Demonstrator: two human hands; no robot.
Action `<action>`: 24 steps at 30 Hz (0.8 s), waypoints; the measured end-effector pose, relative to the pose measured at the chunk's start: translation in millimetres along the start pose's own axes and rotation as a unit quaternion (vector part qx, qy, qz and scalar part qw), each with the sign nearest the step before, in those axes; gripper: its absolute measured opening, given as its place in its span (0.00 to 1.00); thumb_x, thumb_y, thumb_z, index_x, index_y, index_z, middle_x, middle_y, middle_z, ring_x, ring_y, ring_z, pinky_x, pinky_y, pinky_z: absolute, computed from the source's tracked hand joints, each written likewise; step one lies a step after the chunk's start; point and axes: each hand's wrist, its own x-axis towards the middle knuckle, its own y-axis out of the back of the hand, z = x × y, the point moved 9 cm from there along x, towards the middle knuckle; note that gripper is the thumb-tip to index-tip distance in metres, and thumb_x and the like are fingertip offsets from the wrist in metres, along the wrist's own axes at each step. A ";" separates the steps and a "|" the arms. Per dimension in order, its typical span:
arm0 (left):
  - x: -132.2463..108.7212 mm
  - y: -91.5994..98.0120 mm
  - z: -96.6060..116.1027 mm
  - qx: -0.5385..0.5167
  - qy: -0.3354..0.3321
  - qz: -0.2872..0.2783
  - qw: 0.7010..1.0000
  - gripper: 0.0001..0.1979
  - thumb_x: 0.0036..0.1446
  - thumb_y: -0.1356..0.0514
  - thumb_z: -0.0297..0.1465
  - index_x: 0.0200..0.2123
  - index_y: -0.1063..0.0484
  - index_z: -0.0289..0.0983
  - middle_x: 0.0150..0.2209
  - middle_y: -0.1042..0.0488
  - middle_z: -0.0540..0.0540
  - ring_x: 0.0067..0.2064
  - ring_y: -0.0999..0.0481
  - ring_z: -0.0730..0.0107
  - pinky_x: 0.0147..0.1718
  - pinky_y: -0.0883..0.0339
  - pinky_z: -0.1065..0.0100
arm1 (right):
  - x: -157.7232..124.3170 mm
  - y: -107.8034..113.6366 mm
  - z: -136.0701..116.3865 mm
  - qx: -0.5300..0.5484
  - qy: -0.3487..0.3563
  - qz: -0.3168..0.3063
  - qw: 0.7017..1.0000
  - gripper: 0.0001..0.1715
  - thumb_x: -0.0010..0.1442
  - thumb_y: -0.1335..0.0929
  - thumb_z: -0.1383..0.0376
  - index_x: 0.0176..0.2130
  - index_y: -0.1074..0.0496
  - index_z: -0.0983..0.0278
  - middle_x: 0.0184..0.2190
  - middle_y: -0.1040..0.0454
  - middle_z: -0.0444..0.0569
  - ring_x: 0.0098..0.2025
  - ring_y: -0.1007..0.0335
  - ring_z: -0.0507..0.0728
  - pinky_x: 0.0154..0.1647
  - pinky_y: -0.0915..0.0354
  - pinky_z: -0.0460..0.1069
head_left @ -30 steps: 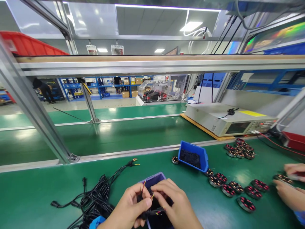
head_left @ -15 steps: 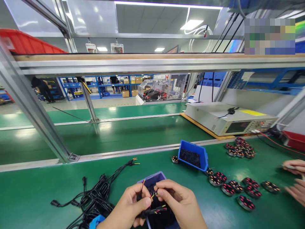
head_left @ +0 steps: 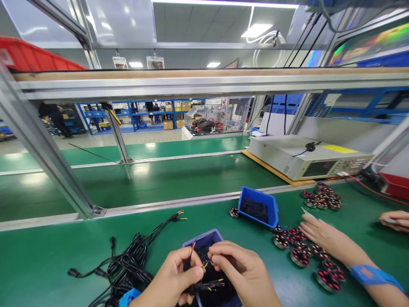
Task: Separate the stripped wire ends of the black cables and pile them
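Observation:
My left hand (head_left: 179,273) is closed round black cables (head_left: 191,288) whose red, yellow and black wire ends stick out between and below the fingers. My right hand (head_left: 239,266) pinches thumb against forefinger close to a yellow wire end; what lies in the pinch is too small to make out. Both hands are over a purple bin (head_left: 216,234) holding small black pieces. Left of my hands a tangled bundle of black cables (head_left: 128,264) with connectors and bare coloured ends rests on the green table.
A blue bin (head_left: 275,211) of black pieces stands beyond my hands. Several round motor parts with copper coils (head_left: 298,258) lie to the right. A co-worker's hand (head_left: 322,234) reaches over them; another hand (head_left: 396,220) holds something flat. A grey instrument (head_left: 306,157) sits behind.
The co-worker's hand has reached in from the right over the motor parts, and several of these have shifted left. My own hands have barely moved.

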 end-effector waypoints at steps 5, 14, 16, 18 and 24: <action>-0.3 -0.1 0.2 0.000 -0.009 -0.008 1.000 0.25 0.45 0.30 0.52 0.29 0.31 0.36 0.20 0.37 0.57 0.14 0.39 0.84 0.12 0.54 0.80 | 1.4 -3.2 -1.0 -0.006 -0.024 -0.016 1.000 0.12 0.60 0.29 0.57 0.31 0.18 0.61 0.25 0.22 0.47 0.22 0.27 0.53 0.23 0.29 0.43; 3.7 3.0 -6.3 -0.002 -0.010 0.002 1.000 0.26 0.44 0.30 0.52 0.29 0.31 0.36 0.20 0.37 0.57 0.14 0.39 0.83 0.11 0.56 0.80 | 2.1 -1.4 -5.7 0.000 -0.045 -0.011 0.999 0.10 0.58 0.28 0.58 0.30 0.18 0.61 0.24 0.21 0.47 0.22 0.27 0.53 0.23 0.29 0.43; 2.7 2.2 -5.5 0.000 -0.007 0.001 1.000 0.26 0.44 0.30 0.53 0.28 0.31 0.36 0.20 0.38 0.58 0.14 0.39 0.83 0.11 0.56 0.80 | 1.5 -3.6 -7.0 -0.018 -0.033 -0.020 0.999 0.10 0.59 0.28 0.60 0.30 0.18 0.60 0.24 0.21 0.46 0.22 0.26 0.54 0.25 0.28 0.44; 1.4 0.6 -4.5 0.000 -0.001 -0.004 1.000 0.26 0.45 0.30 0.52 0.29 0.31 0.36 0.20 0.37 0.58 0.14 0.38 0.84 0.11 0.55 0.80 | 2.1 -5.3 -13.4 -0.045 -0.001 -0.032 0.998 0.09 0.61 0.29 0.62 0.31 0.17 0.59 0.26 0.19 0.47 0.26 0.22 0.55 0.29 0.26 0.45; -1.7 -1.8 1.3 -0.017 0.011 -0.001 1.000 0.25 0.45 0.29 0.51 0.31 0.31 0.36 0.26 0.32 0.56 0.14 0.36 0.86 0.12 0.55 0.80 | 0.9 -13.3 -42.7 -0.055 0.155 -0.076 0.984 0.13 0.63 0.30 0.71 0.40 0.17 0.55 0.32 0.16 0.47 0.33 0.18 0.57 0.37 0.24 0.48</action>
